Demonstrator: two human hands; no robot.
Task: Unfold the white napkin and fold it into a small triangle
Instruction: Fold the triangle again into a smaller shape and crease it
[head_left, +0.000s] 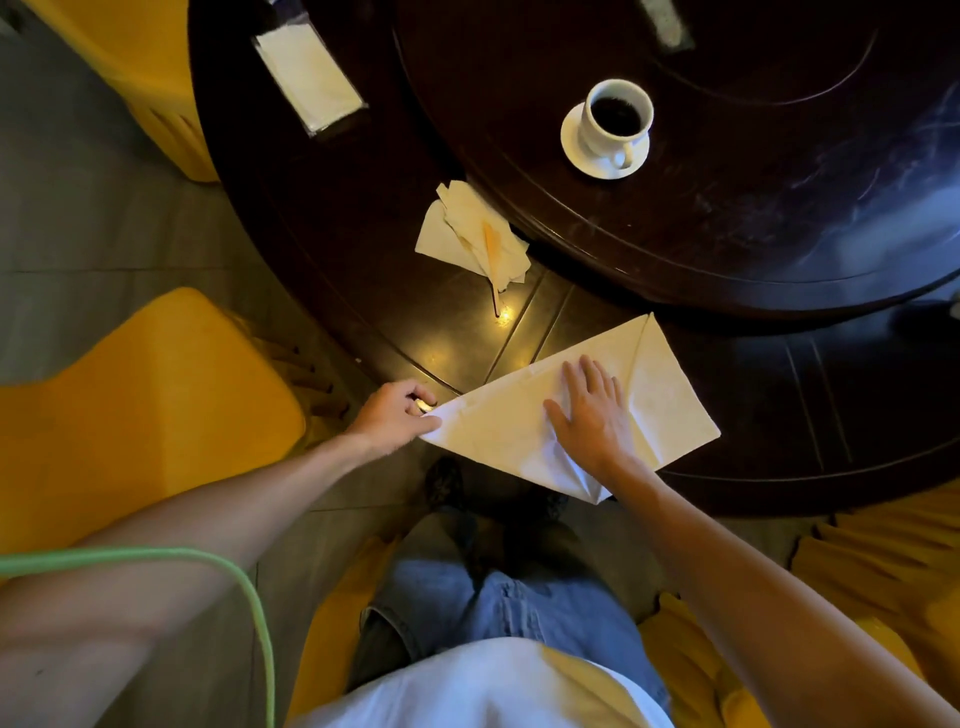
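A white cup (617, 120) of dark drink sits on a saucer (582, 156) on the dark round table (322, 249). Left of the cup lies a pile of crumpled paper napkins (470, 234). Farther left stands a napkin holder (306, 78). Yellow chairs (156, 395) stand around the table.

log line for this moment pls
left hand pinches white napkin corner | right hand flat on napkin | napkin partly folded at table edge

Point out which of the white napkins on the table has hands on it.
The big napkin at the table's near edge; the crumpled pile and the stack in the holder lie untouched.
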